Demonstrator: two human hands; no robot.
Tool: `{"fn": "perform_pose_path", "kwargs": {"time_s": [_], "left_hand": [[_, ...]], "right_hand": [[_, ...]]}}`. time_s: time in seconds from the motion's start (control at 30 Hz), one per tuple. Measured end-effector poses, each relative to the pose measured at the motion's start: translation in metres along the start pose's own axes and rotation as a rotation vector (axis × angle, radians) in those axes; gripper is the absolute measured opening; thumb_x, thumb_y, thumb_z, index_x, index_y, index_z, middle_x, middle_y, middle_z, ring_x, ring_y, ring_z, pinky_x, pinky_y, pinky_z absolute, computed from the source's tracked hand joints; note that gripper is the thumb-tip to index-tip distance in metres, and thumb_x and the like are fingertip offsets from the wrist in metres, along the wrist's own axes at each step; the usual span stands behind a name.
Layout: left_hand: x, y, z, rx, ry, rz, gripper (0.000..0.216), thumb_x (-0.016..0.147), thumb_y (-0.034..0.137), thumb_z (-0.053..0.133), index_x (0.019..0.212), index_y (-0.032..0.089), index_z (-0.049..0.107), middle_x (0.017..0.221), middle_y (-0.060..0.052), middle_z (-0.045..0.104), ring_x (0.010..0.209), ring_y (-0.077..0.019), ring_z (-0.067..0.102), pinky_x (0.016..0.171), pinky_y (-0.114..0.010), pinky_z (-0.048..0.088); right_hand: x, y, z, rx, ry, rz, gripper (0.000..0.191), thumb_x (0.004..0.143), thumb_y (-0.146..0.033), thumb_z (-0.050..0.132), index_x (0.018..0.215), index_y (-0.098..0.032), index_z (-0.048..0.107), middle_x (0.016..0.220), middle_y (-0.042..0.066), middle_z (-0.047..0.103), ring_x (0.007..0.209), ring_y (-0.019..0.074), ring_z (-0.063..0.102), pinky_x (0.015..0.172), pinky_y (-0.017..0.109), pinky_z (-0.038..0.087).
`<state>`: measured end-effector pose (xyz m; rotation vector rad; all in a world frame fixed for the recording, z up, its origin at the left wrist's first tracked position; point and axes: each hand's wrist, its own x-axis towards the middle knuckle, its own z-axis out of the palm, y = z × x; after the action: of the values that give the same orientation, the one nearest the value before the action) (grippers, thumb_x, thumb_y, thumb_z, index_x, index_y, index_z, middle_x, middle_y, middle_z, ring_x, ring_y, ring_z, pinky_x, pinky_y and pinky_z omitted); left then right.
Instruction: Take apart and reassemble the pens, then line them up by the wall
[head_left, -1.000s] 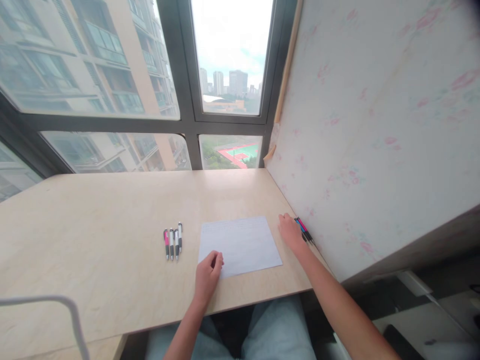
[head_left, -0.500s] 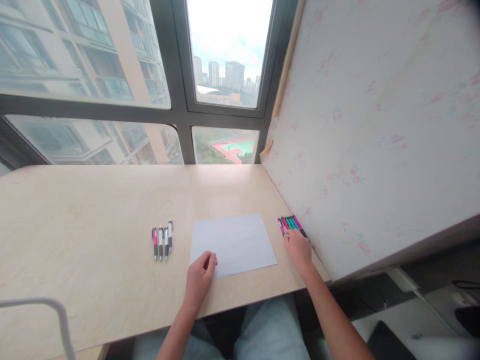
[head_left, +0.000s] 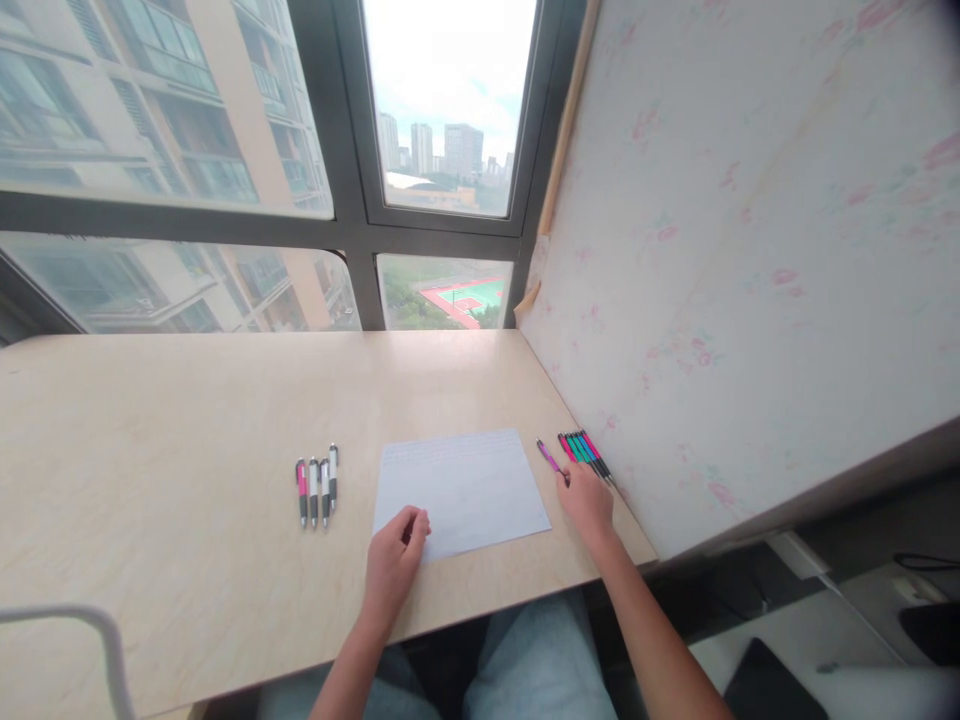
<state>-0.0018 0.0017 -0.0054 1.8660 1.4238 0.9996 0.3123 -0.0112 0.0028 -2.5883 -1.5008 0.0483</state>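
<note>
My right hand [head_left: 587, 498] has its fingers closed on the lower end of a purple pen [head_left: 548, 455], just right of the paper. Beside it, against the wall, lies a row of several coloured pens [head_left: 586, 452] in pink, green and blue, partly covered by the hand. A white sheet of paper [head_left: 465, 490] with faint writing along its top lies on the table. Resting on the sheet's lower left corner is my left hand [head_left: 397, 553], its fingers curled. Whether anything is inside those fingers is hidden.
Left of the paper lies a group of several pens, one a pink pen [head_left: 302, 492] and the others white pens [head_left: 324, 490]. A grey curved tube [head_left: 105, 635] rises at the table's [head_left: 187, 430] front left. The flowered wall [head_left: 712, 280] borders the right side, windows the back.
My right hand has shifted slightly left, drawing the purple pen away from the row toward the paper. The left hand stays on the sheet. The view has turned a little.
</note>
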Motion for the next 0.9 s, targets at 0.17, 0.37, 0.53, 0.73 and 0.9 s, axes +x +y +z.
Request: {"fn": "perform_pose_path", "kwargs": {"time_s": [0.17, 0.37, 0.53, 0.73, 0.9], "left_hand": [[0.0, 0.0, 0.0, 0.011, -0.005, -0.004, 0.033, 0.09, 0.042, 0.043, 0.068, 0.021, 0.054, 0.06, 0.001, 0.06, 0.057, -0.0172, 0.055, 0.057, -0.026, 0.038], [-0.001, 0.002, -0.001, -0.014, -0.008, -0.021, 0.032, 0.09, 0.041, 0.043, 0.069, 0.02, 0.056, 0.062, 0.0, 0.062, 0.059, -0.0172, 0.056, 0.058, -0.026, 0.039], [0.0, 0.003, -0.001, -0.011, -0.005, -0.018, 0.032, 0.09, 0.042, 0.043, 0.069, 0.021, 0.056, 0.062, 0.0, 0.063, 0.059, -0.0175, 0.057, 0.059, -0.026, 0.04], [0.0, 0.003, -0.001, -0.016, -0.007, -0.018, 0.032, 0.089, 0.041, 0.043, 0.069, 0.021, 0.057, 0.063, 0.0, 0.064, 0.058, -0.0175, 0.057, 0.058, -0.026, 0.04], [0.0, 0.003, -0.001, -0.025, -0.012, -0.032, 0.031, 0.089, 0.041, 0.044, 0.07, 0.021, 0.057, 0.063, 0.0, 0.063, 0.059, -0.0173, 0.057, 0.059, -0.026, 0.04]], "right_hand": [[0.005, 0.004, -0.008, -0.054, 0.022, 0.04, 0.026, 0.095, -0.032, 0.045, 0.102, -0.02, 0.067, 0.103, 0.01, 0.065, 0.084, 0.0195, 0.064, 0.067, 0.027, 0.042], [0.007, 0.004, -0.013, -0.094, 0.017, 0.048, 0.033, 0.097, -0.031, 0.039, 0.1, -0.017, 0.069, 0.101, 0.013, 0.066, 0.084, 0.0204, 0.064, 0.07, 0.029, 0.044], [0.007, 0.003, -0.01, -0.109, 0.003, 0.034, 0.032, 0.096, -0.034, 0.042, 0.1, -0.018, 0.07, 0.1, 0.012, 0.067, 0.086, 0.0201, 0.064, 0.072, 0.028, 0.044], [0.011, 0.003, -0.011, -0.126, 0.007, 0.028, 0.032, 0.096, -0.028, 0.04, 0.1, -0.016, 0.069, 0.098, 0.013, 0.067, 0.088, 0.0213, 0.063, 0.071, 0.028, 0.044], [0.012, 0.001, -0.01, -0.135, 0.002, 0.006, 0.032, 0.096, -0.031, 0.041, 0.099, -0.016, 0.068, 0.099, 0.013, 0.066, 0.093, 0.023, 0.062, 0.072, 0.03, 0.045]]}}
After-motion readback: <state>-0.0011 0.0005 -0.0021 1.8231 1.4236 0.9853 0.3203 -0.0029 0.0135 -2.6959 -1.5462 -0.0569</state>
